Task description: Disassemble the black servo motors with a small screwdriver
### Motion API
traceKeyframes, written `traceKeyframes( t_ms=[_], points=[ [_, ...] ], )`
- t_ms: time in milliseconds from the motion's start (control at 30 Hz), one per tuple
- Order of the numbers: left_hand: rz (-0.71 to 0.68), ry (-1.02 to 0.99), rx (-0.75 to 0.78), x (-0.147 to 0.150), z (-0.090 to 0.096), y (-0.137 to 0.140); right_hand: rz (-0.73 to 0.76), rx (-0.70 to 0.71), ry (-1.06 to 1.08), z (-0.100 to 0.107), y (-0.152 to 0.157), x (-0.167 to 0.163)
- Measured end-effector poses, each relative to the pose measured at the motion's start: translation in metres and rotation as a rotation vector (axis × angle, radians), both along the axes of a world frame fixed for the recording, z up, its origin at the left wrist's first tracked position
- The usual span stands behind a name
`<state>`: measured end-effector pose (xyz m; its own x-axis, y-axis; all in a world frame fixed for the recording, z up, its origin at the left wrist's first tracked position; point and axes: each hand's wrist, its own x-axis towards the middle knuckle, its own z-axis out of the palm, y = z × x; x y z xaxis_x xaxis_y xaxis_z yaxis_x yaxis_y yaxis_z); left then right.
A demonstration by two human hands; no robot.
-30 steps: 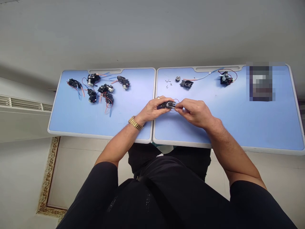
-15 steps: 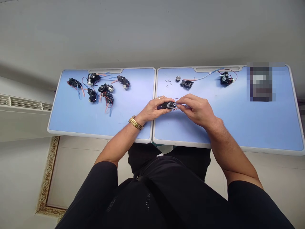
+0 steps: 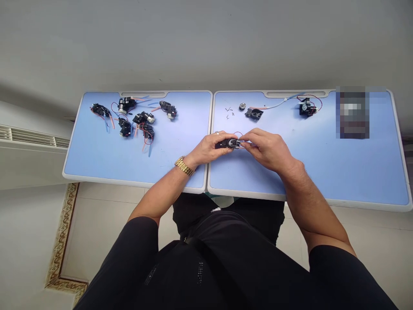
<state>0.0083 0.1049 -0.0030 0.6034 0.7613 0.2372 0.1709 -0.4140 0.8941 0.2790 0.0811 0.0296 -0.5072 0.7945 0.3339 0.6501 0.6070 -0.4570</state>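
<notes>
Above the right-hand table, my left hand [image 3: 209,148] is closed around a small black pump unit [image 3: 232,143] with a round grey-and-black part facing up. My right hand [image 3: 266,148] pinches at the unit's right end, where a thin bluish tube partly shows between the fingers. A thin red wire loops out above the unit. Behind my hands lie a black housing part [image 3: 254,113] with an orange tube, a small round metal-and-black part [image 3: 242,106] and several tiny dark screws [image 3: 229,112].
Several black motor units with tubes and wires, among them one unit [image 3: 144,117], lie on the left table [image 3: 97,159]. Another unit [image 3: 308,106] with a blue tube and red wire sits on the right table [image 3: 338,172]. A pixelated dark object [image 3: 352,114] is at far right.
The view has shifted slightly. Both hands keep their hold at nearly the same spot, and the unit is tilted a little differently.
</notes>
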Motion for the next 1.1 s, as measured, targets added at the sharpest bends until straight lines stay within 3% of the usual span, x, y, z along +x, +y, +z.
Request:
traceKeyframes(
  t_ms=[367, 767, 1100],
  points=[
    [0.047, 0.059, 0.144, 0.005, -0.009, -0.002, -0.006, 0.051, 0.052, 0.002, -0.004, -0.011],
    [0.071, 0.075, 0.14, 0.006, 0.001, -0.006, 0.029, 0.01, 0.06, -0.008, -0.002, -0.009],
    [0.065, 0.034, 0.113, 0.007, 0.002, -0.005, -0.042, 0.056, -0.101, -0.011, -0.007, -0.014]
  ],
)
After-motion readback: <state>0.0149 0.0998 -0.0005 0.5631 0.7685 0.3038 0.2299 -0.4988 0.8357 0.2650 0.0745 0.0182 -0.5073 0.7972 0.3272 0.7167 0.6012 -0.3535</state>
